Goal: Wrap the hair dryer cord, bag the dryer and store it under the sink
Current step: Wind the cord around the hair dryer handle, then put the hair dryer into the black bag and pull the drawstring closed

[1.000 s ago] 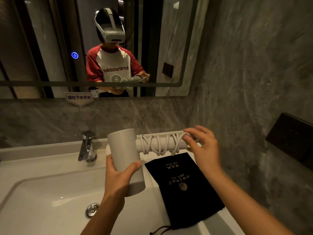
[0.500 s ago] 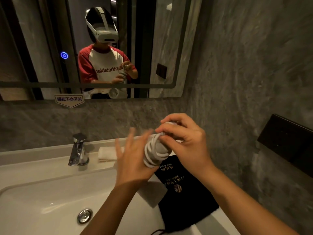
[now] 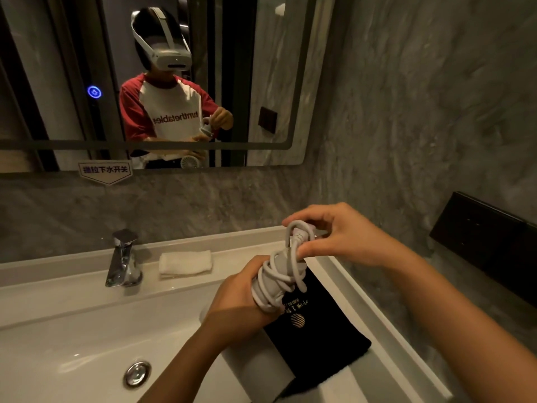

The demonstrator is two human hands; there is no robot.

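Directly above the black bag (image 3: 316,341) at the basin's right edge, left hand (image 3: 241,298) grips the upright dryer handle (image 3: 276,274) while right hand (image 3: 345,237) pinches the cord (image 3: 293,242) atop it.

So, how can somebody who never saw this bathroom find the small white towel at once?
Start at the chrome faucet behind the basin. Just to its right, on the ledge, lies the folded white towel. It is the only soft, pale thing there; the bag nearby is black.
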